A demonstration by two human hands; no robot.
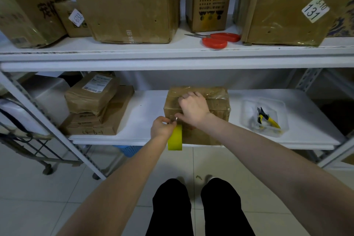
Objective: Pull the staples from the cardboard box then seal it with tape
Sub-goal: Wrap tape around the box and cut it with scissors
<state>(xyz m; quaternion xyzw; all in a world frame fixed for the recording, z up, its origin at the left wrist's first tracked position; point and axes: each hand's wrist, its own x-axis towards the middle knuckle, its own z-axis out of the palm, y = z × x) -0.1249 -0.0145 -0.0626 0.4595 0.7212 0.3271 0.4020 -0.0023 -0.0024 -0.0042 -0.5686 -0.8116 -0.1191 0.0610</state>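
Observation:
A small cardboard box [218, 105] stands on the lower white shelf [145, 119], with clear tape shining across its top. My right hand [193, 108] lies on the box's top and front edge, fingers spread and pressing the tape down. My left hand [161, 127] grips a yellow-cored tape roll [175, 138] at the box's front left corner, fingers pinching near the tape's end. The roll hangs over the shelf's front edge.
A clear plastic tray [268, 120] with yellow-handled pliers [268, 119] sits to the right of the box. Stacked parcels [95, 105] stand at the left. On the upper shelf lie red-handled scissors [218, 39] among several large boxes. My legs stand on the tiled floor.

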